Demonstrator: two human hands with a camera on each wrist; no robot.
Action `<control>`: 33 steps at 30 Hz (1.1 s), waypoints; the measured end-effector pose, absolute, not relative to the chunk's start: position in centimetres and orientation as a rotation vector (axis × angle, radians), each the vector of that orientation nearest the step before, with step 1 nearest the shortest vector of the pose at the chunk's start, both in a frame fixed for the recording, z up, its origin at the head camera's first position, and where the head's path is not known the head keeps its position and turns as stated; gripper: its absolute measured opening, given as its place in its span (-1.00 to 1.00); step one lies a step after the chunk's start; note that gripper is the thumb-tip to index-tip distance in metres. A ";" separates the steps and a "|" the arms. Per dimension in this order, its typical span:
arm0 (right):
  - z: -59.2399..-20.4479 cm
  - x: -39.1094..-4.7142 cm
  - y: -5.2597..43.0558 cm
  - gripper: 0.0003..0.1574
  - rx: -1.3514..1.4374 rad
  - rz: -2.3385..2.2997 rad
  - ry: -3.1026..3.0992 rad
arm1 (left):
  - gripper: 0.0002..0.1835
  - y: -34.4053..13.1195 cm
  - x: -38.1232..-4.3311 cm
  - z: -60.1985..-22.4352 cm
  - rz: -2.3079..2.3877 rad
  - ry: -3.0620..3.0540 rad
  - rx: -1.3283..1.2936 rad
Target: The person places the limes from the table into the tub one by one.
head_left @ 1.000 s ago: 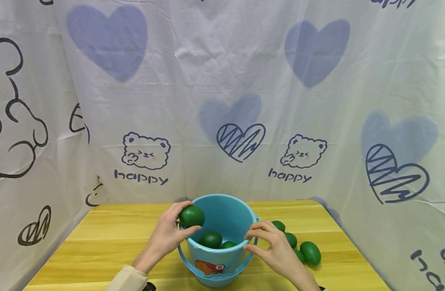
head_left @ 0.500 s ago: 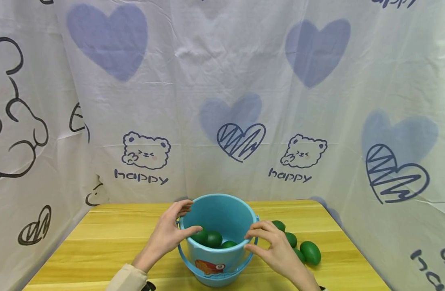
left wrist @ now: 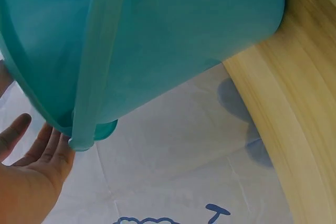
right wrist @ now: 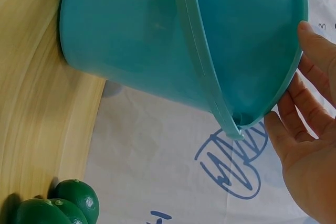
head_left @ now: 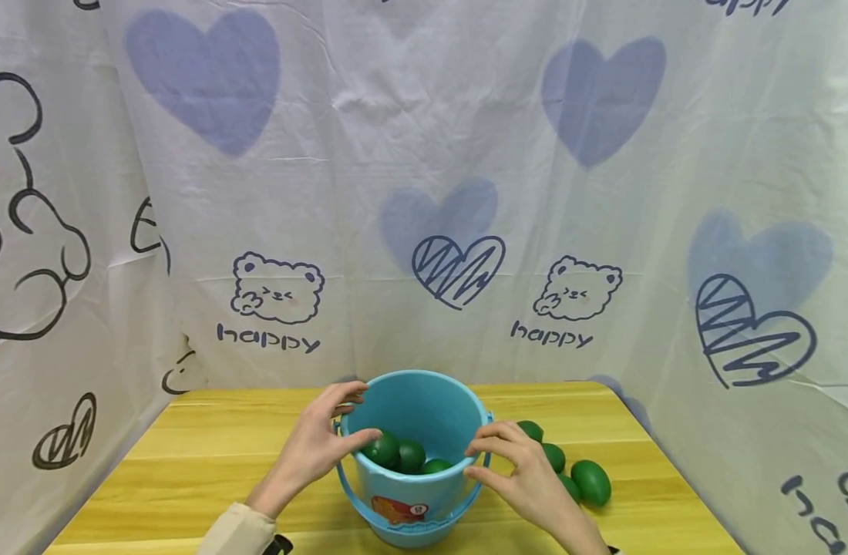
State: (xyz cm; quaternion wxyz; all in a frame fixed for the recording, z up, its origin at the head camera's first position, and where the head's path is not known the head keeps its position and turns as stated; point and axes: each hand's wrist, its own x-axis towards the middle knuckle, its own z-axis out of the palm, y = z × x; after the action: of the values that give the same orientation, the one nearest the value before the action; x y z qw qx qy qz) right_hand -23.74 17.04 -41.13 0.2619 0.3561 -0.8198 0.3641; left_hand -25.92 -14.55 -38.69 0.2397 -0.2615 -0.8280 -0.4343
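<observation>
A light blue bucket (head_left: pixel 459 493) with an orange-red sticker stands upright on the table in the head view. Inside it lie several dark green, lime-like fruits, the nearest lime (head_left: pixel 382 451) just below my left thumb. My left hand (head_left: pixel 309 443) is at the left rim, fingers spread, with nothing between them. At the right rim is my right hand (head_left: pixel 524 474), its fingertips at the edge and no fruit in it. In the right wrist view these loosely extended fingers (right wrist: pixel 310 106) meet the bucket's rim. The bucket's front wall hides part of the contents.
Several more limes (head_left: pixel 591 483) lie clustered on the wood-grain table (head_left: pixel 209 455), right of the bucket and partly behind my right hand. The bucket's handle (head_left: pixel 352 497) hangs down in front. A white printed cloth (head_left: pixel 396 324) hangs behind the table and at both sides.
My left hand held a lime above the left rim a second ago. It has let go, and that lime has dropped into the bucket. The right hand has stayed at the rim.
</observation>
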 end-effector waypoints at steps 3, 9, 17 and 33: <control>-41.2 -23.8 17.1 -0.75 0.959 0.975 -2.227 | -0.38 -14.6 -25.9 -38.5 -1.183 -2.240 -0.737; -41.1 -23.9 17.2 -0.74 0.970 0.961 -2.224 | -0.48 -14.8 -25.7 -38.3 -1.149 -2.251 -0.725; -41.1 -23.7 17.3 -0.67 0.996 0.970 -2.105 | -0.67 -15.2 -25.5 -38.6 -1.074 -2.247 -0.713; -42.1 -24.8 20.6 -0.79 0.561 0.977 -2.271 | -0.61 -16.0 -24.8 -40.3 -0.773 -2.103 -0.906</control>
State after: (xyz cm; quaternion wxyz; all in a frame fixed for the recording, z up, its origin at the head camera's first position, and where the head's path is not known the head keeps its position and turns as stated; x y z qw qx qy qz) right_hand -24.79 20.65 -42.09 0.2986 0.2110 -0.8549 0.3680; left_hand -24.77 -15.97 -40.26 0.3547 -0.3504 -0.8136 -0.2992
